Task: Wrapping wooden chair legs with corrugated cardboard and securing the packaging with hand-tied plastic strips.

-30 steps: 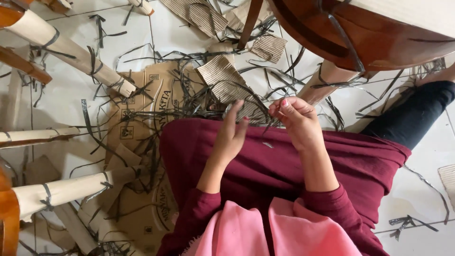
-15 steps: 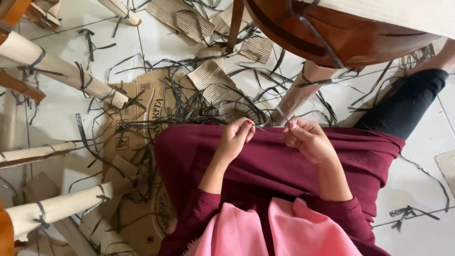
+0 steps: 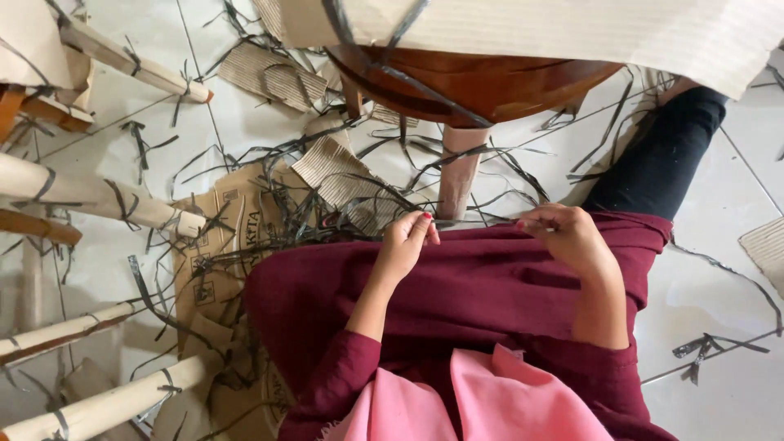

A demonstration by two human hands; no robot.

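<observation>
Your left hand [image 3: 404, 245] and right hand [image 3: 563, 237] each pinch one end of a thin dark strap [image 3: 478, 221], stretched between them over your maroon skirt [image 3: 490, 286], just in front of the paper-wrapped chair leg [image 3: 459, 171].

Risk, as judged: the strap looks narrow and slick; a loose pinch could let it slip, or it may snag in the loose strips [image 3: 269, 204] littering the floor [image 3: 735, 269].

Hard to make out: the strap's full length and whether it loops the leg. The wooden chair seat [image 3: 482, 82] is partly covered by corrugated cardboard [image 3: 572, 33].

Both hands [image 3: 404, 245] [image 3: 567, 237] pinch a dark strip [image 3: 474, 220] above the maroon lap [image 3: 482, 286].
</observation>
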